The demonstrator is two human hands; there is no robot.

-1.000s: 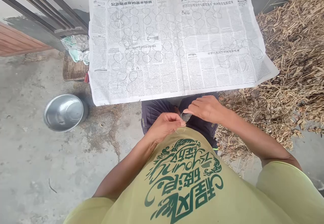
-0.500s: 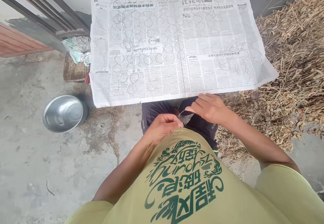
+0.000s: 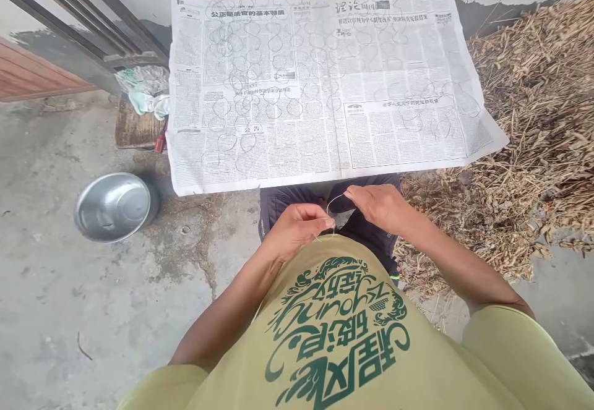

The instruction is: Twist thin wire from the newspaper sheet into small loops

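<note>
My left hand (image 3: 299, 229) and my right hand (image 3: 377, 206) are held close together over my lap, just below the near edge of a spread newspaper (image 3: 399, 57). Both pinch a thin bent wire (image 3: 332, 207) that arcs between their fingertips. The left fingers are curled round its lower end, the right thumb and forefinger grip its upper end. Many thin wire loops (image 3: 250, 88) of similar shape lie in rows over the newspaper.
A metal bowl (image 3: 114, 205) stands on the concrete floor at the left. A heap of dry straw (image 3: 533, 119) fills the right side. A small wooden stool with a crumpled plastic bag (image 3: 145, 91) sits by the paper's left edge, under a slanted railing (image 3: 93, 20).
My hands have drawn slightly apart and the wire between them has opened from a small loop into a wider arc. The view has tilted down a little.
</note>
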